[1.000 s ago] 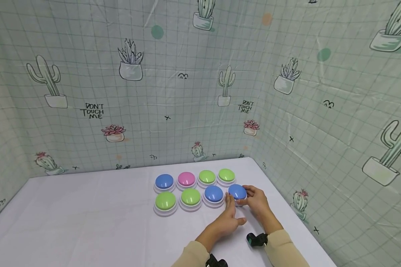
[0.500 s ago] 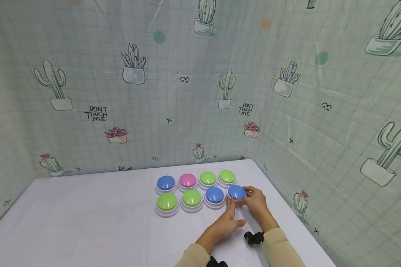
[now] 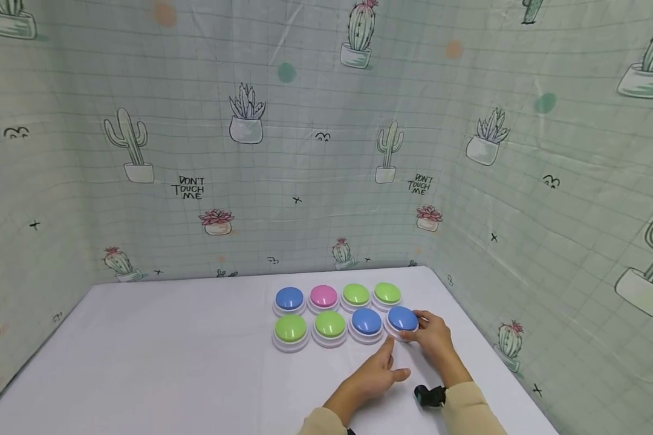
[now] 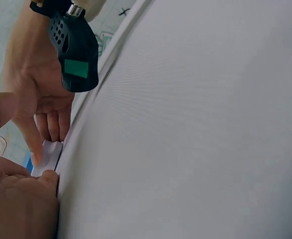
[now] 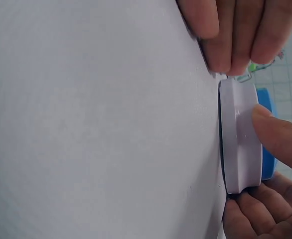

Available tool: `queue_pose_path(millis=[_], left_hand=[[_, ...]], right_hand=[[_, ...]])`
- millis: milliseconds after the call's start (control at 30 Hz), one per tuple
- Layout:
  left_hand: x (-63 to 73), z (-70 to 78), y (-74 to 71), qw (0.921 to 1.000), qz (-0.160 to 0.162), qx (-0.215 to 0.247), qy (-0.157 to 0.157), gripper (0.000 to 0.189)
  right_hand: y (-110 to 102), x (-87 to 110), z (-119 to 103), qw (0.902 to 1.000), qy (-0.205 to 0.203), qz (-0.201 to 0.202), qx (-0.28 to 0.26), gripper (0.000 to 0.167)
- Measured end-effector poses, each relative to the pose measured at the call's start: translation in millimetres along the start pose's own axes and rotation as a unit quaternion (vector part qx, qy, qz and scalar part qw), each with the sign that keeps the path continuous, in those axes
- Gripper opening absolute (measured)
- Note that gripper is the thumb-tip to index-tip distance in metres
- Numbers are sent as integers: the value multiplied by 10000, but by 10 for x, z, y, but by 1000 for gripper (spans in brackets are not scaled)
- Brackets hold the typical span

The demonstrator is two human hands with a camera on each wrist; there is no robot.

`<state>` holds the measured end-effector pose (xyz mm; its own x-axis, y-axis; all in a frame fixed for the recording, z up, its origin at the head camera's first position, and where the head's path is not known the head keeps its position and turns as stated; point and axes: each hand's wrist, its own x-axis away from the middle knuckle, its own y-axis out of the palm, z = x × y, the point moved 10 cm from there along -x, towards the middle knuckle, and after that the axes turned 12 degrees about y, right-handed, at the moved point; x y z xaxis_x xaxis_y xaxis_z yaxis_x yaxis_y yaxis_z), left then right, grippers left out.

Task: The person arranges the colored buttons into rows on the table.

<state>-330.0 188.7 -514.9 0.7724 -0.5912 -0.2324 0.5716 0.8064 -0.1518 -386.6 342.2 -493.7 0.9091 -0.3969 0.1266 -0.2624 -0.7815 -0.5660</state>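
Observation:
A blue dome push button on a white round base sits at the right end of the front row. My right hand grips its base, thumb at the front and fingers round the right side; in the right wrist view the thumb lies against the white rim. Just in front of the button, my left hand has its fingers extended, fingertips near the base's front left, thumb spread out. In the left wrist view the left hand is close to the base. Left of the held button is another blue button.
Two green buttons, one marked here as the green button, continue the front row leftward. Behind stand a blue button, a pink button and two green ones. The white table meets cactus-print cloth walls behind and beside.
My left hand has drawn back slightly from the button's left side toward its front. My right hand keeps its grip. The head view has shifted, so everything appears farther right.

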Motion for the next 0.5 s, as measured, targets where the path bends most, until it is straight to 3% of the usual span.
queue_pose_path(millis=[233,400,500], left_hand=[[37,-11,-99,9996,-83,86,-262,70],[79,-31,-169,9916,-233,1215,-369,74],[127,-34,-296,9842,-106,1737,-320,72]], right_hand=[[-54,-85,9,9998,46,-171,-38,72],[-99,-157,79,9989,211,-332,-262,74],[-152,-162,110,9986,331,-298,-291,73]])
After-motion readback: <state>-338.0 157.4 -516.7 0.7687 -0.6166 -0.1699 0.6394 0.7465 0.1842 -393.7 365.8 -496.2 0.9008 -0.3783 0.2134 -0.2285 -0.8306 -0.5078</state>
